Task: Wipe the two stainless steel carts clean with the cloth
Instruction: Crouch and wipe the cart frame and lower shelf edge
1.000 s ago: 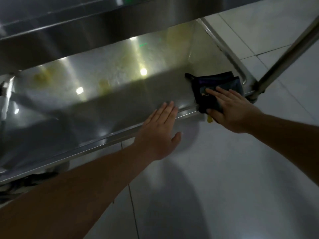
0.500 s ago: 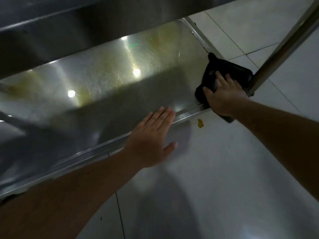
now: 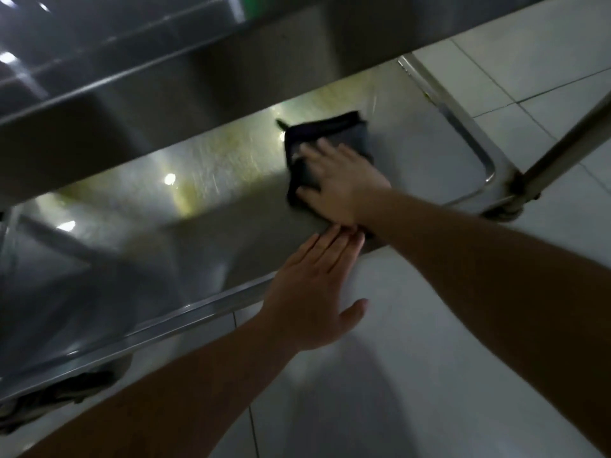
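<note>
Running from the lower left of the frame to the right of centre, the shallow lower tray of the stainless steel cart [image 3: 205,226] holds only the dark folded cloth [image 3: 330,133] and yellowish smears around bright light reflections. An upper steel shelf [image 3: 165,77] across the top of the frame cuts off the tray's far side, and a dark blurred shape under the tray at lower left cannot be made out. At centre the left hand [image 3: 314,292] lies released, fingers straight, over the tray's near rim. Just above it, the right hand [image 3: 340,183] presses flat on the cloth, fingers blurred. The tubular steel leg [image 3: 562,147] rises at right over the pale tiled floor [image 3: 429,358].
</note>
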Available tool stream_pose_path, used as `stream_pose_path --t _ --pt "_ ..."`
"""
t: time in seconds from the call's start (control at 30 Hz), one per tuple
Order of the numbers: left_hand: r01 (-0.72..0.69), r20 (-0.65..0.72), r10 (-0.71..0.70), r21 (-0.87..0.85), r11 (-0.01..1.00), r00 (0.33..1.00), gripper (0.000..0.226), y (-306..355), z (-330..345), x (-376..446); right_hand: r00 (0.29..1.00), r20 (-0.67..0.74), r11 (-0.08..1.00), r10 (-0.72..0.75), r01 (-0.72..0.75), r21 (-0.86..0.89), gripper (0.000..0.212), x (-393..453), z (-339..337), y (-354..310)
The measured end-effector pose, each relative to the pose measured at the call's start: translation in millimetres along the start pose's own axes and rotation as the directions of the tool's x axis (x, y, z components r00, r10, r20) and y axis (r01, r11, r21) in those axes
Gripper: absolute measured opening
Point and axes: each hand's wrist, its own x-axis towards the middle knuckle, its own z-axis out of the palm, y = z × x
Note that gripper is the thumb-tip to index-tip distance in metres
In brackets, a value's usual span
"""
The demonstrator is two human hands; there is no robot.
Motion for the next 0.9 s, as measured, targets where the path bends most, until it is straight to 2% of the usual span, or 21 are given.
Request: stream_pose_path --t 0.07,0.13,0.2,0.3,0.4,0.5,0.6,0.67,0.7,0.77,0.83,0.9 --pt "-0.007 0.005 0.007 -0.001 1.0 1.0 0.092 -1.0 0.2 -0.9 0.993 0.045 0.993 -0.113 0.113 -0.012 0.075 -5.6 5.1 -3.4" --pt "-0.014 0.001 0.014 0.001 1.0 1.0 0.092 -2.2 0.6 -1.5 0.997 0.029 0.997 -0.077 0.078 -0.022 0.076 -11.9 -0.2 23.0" --pt "-0.011 -0.016 0.011 0.002 1.0 1.0 0.093 -2.7 1.2 -2.7 0.994 -0.037 0.995 0.098 -0.099 -0.02 0.074 -18.9 -9.5 65.6" --pt "-0.011 -0.027 0.011 0.004 1.0 1.0 0.094 -1.9 3.2 -2.6 0.931 -0.063 0.932 0.36 -0.362 -0.025 0.079 -30.9 -25.6 128.2" --pt "-0.003 -0.027 0.003 -0.005 1.0 1.0 0.094 -2.3 3.5 -1.8 0.872 -0.049 0.872 0.487 -0.489 -0.02 0.081 -21.0 -30.8 134.4" --pt "-0.001 -0.019 0.001 -0.006 1.0 1.0 0.096 -3.5 2.1 -1.8 0.888 0.003 0.887 0.459 -0.459 0.058 0.079 1.9 -33.6 101.2" --pt "-0.009 -0.016 0.008 -0.003 1.0 1.0 0.096 -3.9 1.1 -1.0 0.966 0.065 0.957 0.249 -0.256 0.134 0.076 9.2 -34.1 63.4" --pt "-0.012 -0.012 0.012 0.004 1.0 1.0 0.096 -3.6 1.4 -1.5 0.988 0.044 0.982 0.15 -0.154 0.107 0.074 -8.3 -20.8 45.9" --pt "-0.012 -0.014 0.012 0.006 1.0 1.0 0.095 -3.5 1.7 -1.8 0.988 0.015 0.984 0.156 -0.157 0.081 0.074 -21.6 -12.6 42.3" --pt "-0.012 -0.022 0.012 0.005 1.0 1.0 0.095 -3.2 2.9 -3.0 0.959 -0.05 0.959 0.28 -0.277 0.059 0.075 -47.4 1.5 45.8" --pt "-0.011 -0.035 0.01 0.0 1.0 0.999 0.096 -3.0 3.9 -4.1 0.897 -0.083 0.9 0.435 -0.428 0.086 0.077 -55.4 4.0 58.2" --pt "-0.011 -0.038 0.011 -0.004 1.0 0.999 0.096 -2.9 4.2 -4.0 0.844 -0.075 0.844 0.531 -0.518 0.139 0.076 -45.7 -5.1 77.6"
